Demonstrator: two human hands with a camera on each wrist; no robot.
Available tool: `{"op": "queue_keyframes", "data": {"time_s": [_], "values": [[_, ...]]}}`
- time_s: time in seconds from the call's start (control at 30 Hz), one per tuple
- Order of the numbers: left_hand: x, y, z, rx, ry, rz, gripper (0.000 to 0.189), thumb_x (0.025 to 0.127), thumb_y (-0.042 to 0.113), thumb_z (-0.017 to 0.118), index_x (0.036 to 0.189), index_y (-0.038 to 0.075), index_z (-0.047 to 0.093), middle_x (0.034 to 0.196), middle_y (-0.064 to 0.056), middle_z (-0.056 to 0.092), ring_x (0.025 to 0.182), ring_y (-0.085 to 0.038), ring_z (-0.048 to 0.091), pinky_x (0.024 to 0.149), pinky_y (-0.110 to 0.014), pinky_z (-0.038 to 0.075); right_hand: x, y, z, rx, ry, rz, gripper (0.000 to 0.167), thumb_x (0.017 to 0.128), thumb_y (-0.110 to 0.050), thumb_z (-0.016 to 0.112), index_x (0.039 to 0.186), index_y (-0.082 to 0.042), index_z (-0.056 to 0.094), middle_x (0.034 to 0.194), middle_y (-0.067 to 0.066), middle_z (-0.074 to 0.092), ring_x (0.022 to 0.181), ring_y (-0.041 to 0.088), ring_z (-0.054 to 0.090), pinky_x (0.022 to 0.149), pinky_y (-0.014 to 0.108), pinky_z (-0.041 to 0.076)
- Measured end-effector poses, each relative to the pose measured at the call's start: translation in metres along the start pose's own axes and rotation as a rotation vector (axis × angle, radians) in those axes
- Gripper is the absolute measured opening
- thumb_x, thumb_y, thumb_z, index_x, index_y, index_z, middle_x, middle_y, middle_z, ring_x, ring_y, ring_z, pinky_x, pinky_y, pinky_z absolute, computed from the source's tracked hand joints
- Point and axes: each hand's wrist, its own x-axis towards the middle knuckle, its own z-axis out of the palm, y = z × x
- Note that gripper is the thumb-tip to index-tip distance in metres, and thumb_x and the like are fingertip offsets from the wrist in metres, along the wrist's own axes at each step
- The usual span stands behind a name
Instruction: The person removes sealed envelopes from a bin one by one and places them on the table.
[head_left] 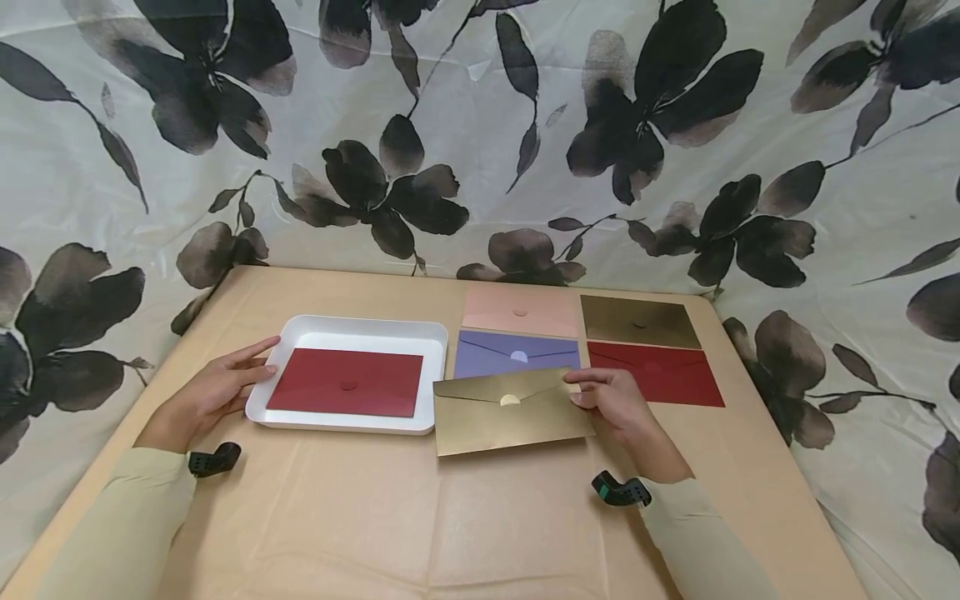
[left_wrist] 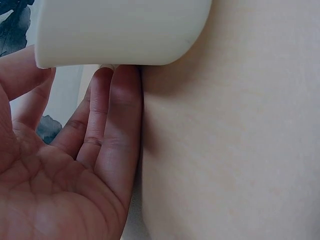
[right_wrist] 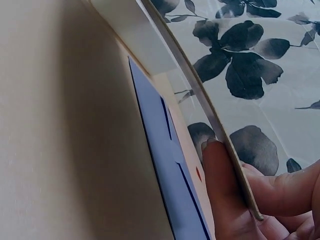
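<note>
My right hand (head_left: 615, 408) pinches a gold envelope (head_left: 502, 425) by its upper right corner, thumb on one face and fingers on the other. Raised above the table, the envelope overlaps a blue-purple envelope (head_left: 487, 350) in the head view. At the left, my left hand (head_left: 213, 392) holds a white tray (head_left: 360, 327) by its left side, thumb at the rim. Its other fingers (left_wrist: 117, 115) reach to the tray's underside in the left wrist view. A dark red envelope (head_left: 345, 379) lies flat inside the tray, its round seal showing.
Right of the tray, envelopes lie in rows: a pink one (head_left: 521, 308) behind the blue-purple one, and a darker gold one (head_left: 637, 321) behind another red one (head_left: 667, 375). A tan cover lies over the table (head_left: 337, 517). Flower-printed cloth (head_left: 480, 108) rises behind the table's far edge.
</note>
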Motion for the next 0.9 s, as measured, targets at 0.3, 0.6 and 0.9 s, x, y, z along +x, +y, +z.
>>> {"op": "queue_keyframes", "data": {"time_s": [0.3,0.6,0.9], "values": [[0.001,0.001,-0.001,0.025,0.005,-0.015,0.079,0.106,0.034,0.061,0.168,0.031,0.012,0.173,-0.025,0.01,0.101,0.012,0.062,0.089,-0.021,0.06,-0.003,0.004,-0.012,-0.007,-0.001,-0.01,0.036,0.089,0.01,0.068,0.126,0.01,0.069,0.086,-0.003,0.06,0.079,0.011,0.053,0.064,0.02,0.05],[0.002,-0.001,-0.002,0.02,0.007,-0.007,0.079,0.106,0.034,0.062,0.168,0.032,0.013,0.172,-0.025,0.011,0.102,0.01,0.064,0.088,-0.021,0.06,-0.005,0.009,-0.022,-0.023,-0.005,0.001,0.034,0.091,0.006,0.069,0.125,0.007,0.07,0.086,-0.005,0.06,0.076,0.01,0.052,0.061,0.021,0.046],[0.002,-0.001,-0.002,0.037,0.016,-0.014,0.079,0.105,0.037,0.062,0.167,0.034,0.014,0.173,-0.024,0.01,0.102,0.011,0.062,0.089,-0.021,0.06,-0.011,0.018,-0.038,-0.021,-0.018,0.015,0.033,0.091,0.005,0.068,0.124,0.004,0.072,0.081,-0.009,0.062,0.074,0.009,0.052,0.061,0.021,0.045]]}}
